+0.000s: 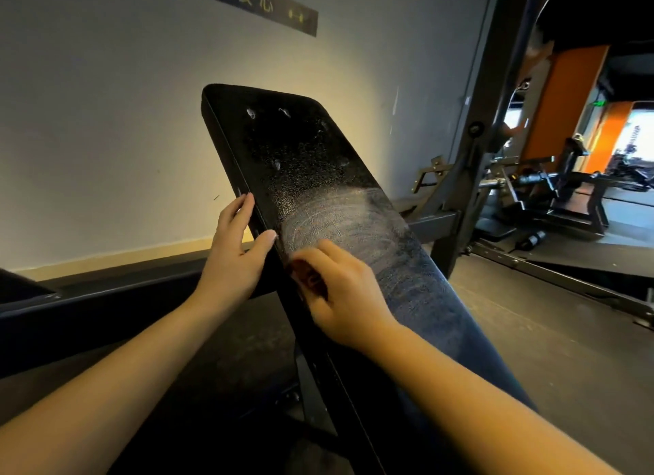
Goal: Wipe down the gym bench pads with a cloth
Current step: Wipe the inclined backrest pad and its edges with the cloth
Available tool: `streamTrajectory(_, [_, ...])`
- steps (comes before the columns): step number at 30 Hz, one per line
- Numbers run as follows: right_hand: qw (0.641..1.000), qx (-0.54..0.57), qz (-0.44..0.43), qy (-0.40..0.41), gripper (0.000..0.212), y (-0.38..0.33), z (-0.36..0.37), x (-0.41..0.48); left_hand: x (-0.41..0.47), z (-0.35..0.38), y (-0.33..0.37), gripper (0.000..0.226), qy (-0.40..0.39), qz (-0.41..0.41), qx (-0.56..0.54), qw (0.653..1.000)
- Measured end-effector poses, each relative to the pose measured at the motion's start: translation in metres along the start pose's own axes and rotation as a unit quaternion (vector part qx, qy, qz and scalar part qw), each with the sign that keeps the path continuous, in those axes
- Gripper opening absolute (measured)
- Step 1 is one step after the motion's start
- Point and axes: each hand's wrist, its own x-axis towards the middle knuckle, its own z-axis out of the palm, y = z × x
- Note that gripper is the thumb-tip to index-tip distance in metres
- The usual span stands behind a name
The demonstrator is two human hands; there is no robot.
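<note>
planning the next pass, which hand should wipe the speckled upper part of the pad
Right. The right hand lies on the bench pad with what looks like the cloth under its fingers; the left hand only grips the pad's edge.

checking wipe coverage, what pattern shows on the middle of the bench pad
Pale circular swirl marks on the black bench pad, just above the right hand; head view.

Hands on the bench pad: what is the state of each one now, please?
Left hand: grips the left edge of the bench pad, thumb on top.
Right hand: curled round a dark cloth against the pad, blurred.
</note>
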Motion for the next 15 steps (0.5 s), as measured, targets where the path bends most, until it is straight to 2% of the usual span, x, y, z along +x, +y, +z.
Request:
streamTrajectory(2, [0.999, -0.034, 0.024, 0.006, 0.023, 0.032, -0.023, -0.035, -0.009, -0.002, 0.002, 0.060, 0.003, 0.004, 0.001, 1.000])
streamTrajectory(4, [0.983, -0.111, 0.146, 0.027, 0.018, 0.084, -0.044, -0.043, -0.023, -0.003, 0.004, 0.059, -0.005, 0.010, 0.003, 1.000])
streamTrajectory(6, [0.941, -0.152, 0.299, 0.041, 0.018, 0.125, -0.056, -0.031, -0.039, -0.004, 0.008, 0.065, -0.024, 0.007, 0.012, 1.000])
streamTrajectory(8, [0.923, -0.156, 0.348, 0.054, 0.018, 0.124, -0.051, -0.014, -0.055, -0.003, 0.011, 0.078, -0.055, 0.004, 0.024, 0.998])
streamTrajectory(10, [0.944, -0.121, 0.303, 0.059, 0.017, 0.085, -0.030, -0.003, -0.067, -0.001, 0.013, 0.094, -0.080, 0.007, 0.030, 0.996])
streamTrajectory(13, [0.997, -0.014, 0.081, -0.014, 0.028, 0.015, -0.015, -0.039, -0.078, 0.001, 0.013, 0.102, -0.094, 0.005, 0.027, 0.995])
streamTrajectory(14, [0.999, 0.004, 0.019, -0.046, 0.031, 0.009, -0.020, -0.060, -0.079, 0.001, 0.012, 0.103, -0.102, 0.001, 0.024, 0.994])
streamTrajectory(15, [0.998, 0.008, -0.007, -0.059, 0.031, 0.018, -0.028, -0.077, -0.080, 0.001, 0.012, 0.106, -0.114, -0.003, 0.026, 0.993])
